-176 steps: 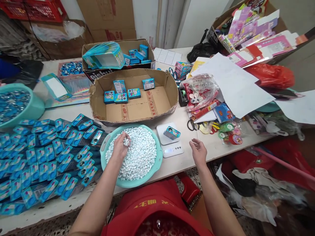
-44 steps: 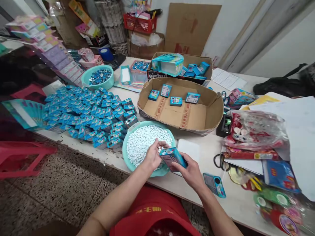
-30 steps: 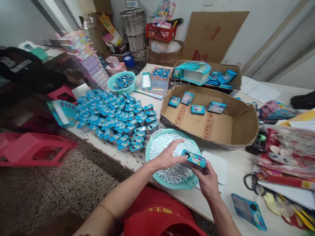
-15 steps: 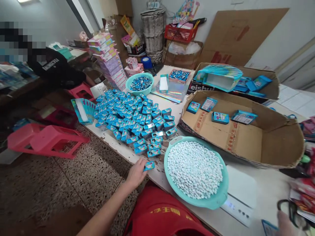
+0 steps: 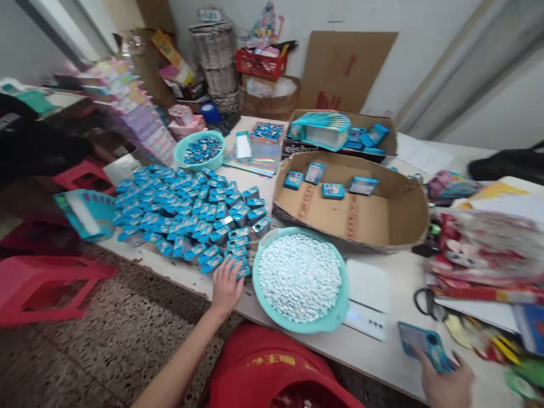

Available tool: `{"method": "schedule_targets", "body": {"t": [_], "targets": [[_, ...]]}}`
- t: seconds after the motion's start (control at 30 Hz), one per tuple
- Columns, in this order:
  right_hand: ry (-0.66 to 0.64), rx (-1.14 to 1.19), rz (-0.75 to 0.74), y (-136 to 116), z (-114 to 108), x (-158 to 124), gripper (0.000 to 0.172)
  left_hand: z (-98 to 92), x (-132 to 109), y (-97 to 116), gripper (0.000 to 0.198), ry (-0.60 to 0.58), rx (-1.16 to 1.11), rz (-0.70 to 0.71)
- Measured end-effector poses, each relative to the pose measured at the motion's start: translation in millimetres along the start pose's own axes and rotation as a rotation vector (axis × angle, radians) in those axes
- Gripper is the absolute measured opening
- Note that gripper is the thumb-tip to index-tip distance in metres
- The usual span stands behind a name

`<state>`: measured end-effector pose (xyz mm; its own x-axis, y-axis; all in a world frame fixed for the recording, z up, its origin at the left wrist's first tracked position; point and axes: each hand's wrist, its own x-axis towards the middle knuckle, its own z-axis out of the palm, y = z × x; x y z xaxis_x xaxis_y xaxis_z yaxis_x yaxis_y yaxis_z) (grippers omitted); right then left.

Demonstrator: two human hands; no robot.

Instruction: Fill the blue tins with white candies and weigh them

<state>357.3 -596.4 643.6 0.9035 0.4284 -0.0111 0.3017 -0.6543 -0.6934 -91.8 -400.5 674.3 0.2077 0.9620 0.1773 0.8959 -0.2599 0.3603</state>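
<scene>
The likely light, stiff box [image 5: 415, 338] is best gripped endwise, as by the right hand [image 5: 448, 383]; left hand [image 5: 227, 287]: grip unclear.

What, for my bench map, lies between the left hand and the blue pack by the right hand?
A teal bowl of white pieces, then a white scale, as the head view shows.
</scene>
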Motion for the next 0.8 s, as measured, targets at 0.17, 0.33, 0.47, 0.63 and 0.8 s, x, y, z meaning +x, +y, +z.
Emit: {"method": "schedule_targets", "body": {"t": [0.17, 0.33, 0.47, 0.63, 0.8], "targets": [[0.080, 0.137, 0.310, -4.5, -3.4, 12.0, 0.048, 29.3, 51.8, 81.5, 0.040, -0.112, -0.219, 0.193], [0.003, 0.363, 0.179, -49.0, -14.7, 5.7, 0.065, 83.7, 100.4, 139.7, 0.044, -0.374, -0.052, 0.018], [-0.181, 0.527, 0.099, -100.5, -6.5, -3.2, 0.062, 92.1, 105.2, 158.9, 0.046, -0.498, -0.021, -0.034], [-0.469, 0.652, -0.003, -151.3, 22.2, -12.2, 0.055, 84.3, 100.2, 166.7, 0.022, -0.385, -0.452, -0.322], [-0.621, 0.574, -0.226, -177.4, 36.5, -17.4, 0.048, 71.6, 99.7, 161.6, 0.027, -0.298, -0.788, -0.441]]}}
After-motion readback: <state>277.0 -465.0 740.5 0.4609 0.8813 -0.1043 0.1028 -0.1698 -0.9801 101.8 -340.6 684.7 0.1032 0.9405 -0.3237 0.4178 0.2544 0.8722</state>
